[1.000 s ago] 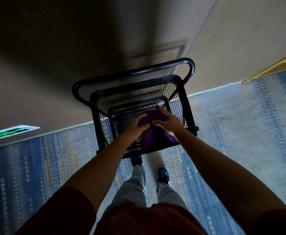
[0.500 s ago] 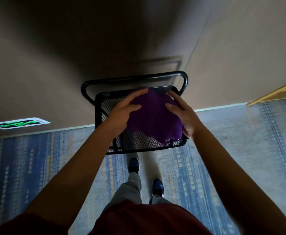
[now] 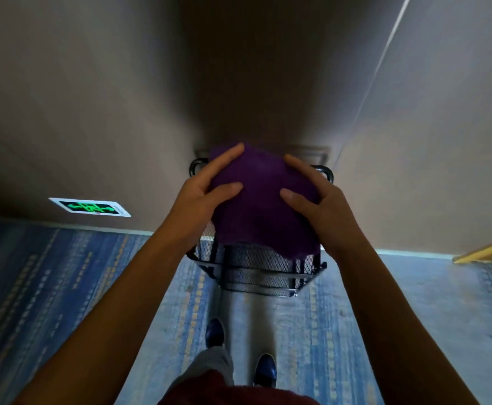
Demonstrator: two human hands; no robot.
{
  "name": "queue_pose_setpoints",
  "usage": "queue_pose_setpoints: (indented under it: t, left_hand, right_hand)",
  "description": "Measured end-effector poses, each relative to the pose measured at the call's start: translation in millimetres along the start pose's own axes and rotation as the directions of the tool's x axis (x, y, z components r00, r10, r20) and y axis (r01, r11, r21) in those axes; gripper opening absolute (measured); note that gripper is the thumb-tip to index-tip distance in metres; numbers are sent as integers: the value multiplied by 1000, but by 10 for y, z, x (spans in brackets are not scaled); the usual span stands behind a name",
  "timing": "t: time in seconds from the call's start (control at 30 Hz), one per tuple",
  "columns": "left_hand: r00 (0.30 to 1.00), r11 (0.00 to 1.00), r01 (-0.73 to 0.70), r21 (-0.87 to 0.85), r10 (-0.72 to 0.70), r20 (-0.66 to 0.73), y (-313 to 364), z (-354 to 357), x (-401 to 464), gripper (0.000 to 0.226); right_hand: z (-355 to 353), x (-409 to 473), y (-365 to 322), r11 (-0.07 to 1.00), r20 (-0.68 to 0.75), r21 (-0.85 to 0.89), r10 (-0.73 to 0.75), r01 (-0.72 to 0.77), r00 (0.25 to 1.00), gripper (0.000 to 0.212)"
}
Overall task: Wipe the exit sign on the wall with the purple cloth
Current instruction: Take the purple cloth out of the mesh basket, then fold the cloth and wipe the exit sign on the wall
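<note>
The purple cloth (image 3: 263, 200) is spread out in the air above a black mesh cart, held between both hands. My left hand (image 3: 202, 194) grips its left edge, thumb on the near face and fingers over the top. My right hand (image 3: 316, 200) grips its right edge the same way. The exit sign (image 3: 90, 207), a white rectangle with glowing green symbols, sits low on the beige wall just above the floor, well to the left of my hands.
The black mesh cart (image 3: 256, 270) with a tubular handle stands against the wall right in front of my feet (image 3: 214, 331). Blue patterned carpet covers the floor. A yellow wooden edge (image 3: 487, 249) shows at the right.
Both hands have lifted the purple cloth out of the cart and raised it higher, spreading it. The view has tilted, so the exit sign sits nearer the middle.
</note>
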State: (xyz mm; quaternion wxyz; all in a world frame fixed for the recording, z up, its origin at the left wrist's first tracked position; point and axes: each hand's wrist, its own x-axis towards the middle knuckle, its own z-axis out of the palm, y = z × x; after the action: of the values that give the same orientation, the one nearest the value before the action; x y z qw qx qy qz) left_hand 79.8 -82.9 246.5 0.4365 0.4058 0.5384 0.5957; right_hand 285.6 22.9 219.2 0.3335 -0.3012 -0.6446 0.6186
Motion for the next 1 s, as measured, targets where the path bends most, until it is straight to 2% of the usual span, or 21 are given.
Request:
queue_pose_setpoints:
  t: [0.13,0.27,0.47,0.63,0.8,1.0]
  left_hand:
    - [984,972,-81,221,113,-139,172,-279,-418,59]
    - [958,944,-70,322,154,-242,307,-651,-874,61]
    - [906,889,-11,457,202,-372,433,-1304,-1623,63]
    - [887,817,61,574,220,-407,625,-2007,-2217,63]
    - [868,780,135,611,205,-452,606,-2738,-2966,71]
    - [815,790,251,560,140,-563,432,-3582,-3825,82]
  right_hand:
    - [362,-19,-186,980,59,-158,-114,122,992,54]
    - [876,-30,-280,954,107,-233,-168,189,980,49]
    - [1800,-177,-358,955,232,-205,-166,215,959,36]
    - [2629,-431,-476,949,300,-179,-197,258,933,34]
    - [3587,-798,-512,947,346,-162,-209,278,914,30]
    - [4652,-1127,-473,924,430,-188,-228,333,874,32]
